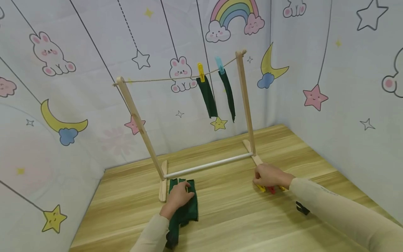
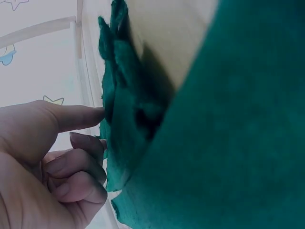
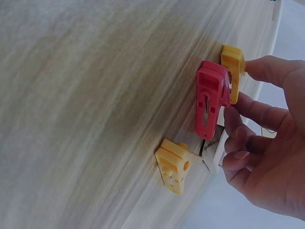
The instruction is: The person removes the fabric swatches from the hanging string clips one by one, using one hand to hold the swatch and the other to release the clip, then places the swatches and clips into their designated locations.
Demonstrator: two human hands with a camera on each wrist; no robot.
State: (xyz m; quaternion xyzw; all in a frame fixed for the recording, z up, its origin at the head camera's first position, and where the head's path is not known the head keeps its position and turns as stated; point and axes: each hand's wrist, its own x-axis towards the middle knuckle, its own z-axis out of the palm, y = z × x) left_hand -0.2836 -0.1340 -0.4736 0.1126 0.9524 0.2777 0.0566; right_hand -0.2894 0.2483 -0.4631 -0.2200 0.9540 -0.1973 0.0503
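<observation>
- My left hand (image 1: 180, 196) pinches the green cloth (image 1: 192, 210), which lies on the table (image 1: 226, 217) just beside the rack (image 1: 247, 108).
- My right hand (image 1: 270, 175) pinches a yellow clothespin (image 3: 232, 71), right next to a red clothespin (image 3: 209, 100).

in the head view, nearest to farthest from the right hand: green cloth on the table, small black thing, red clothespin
1. Red clothespin: just below the right hand
2. Small black thing: beside the right sleeve
3. Green cloth: at the left hand
</observation>
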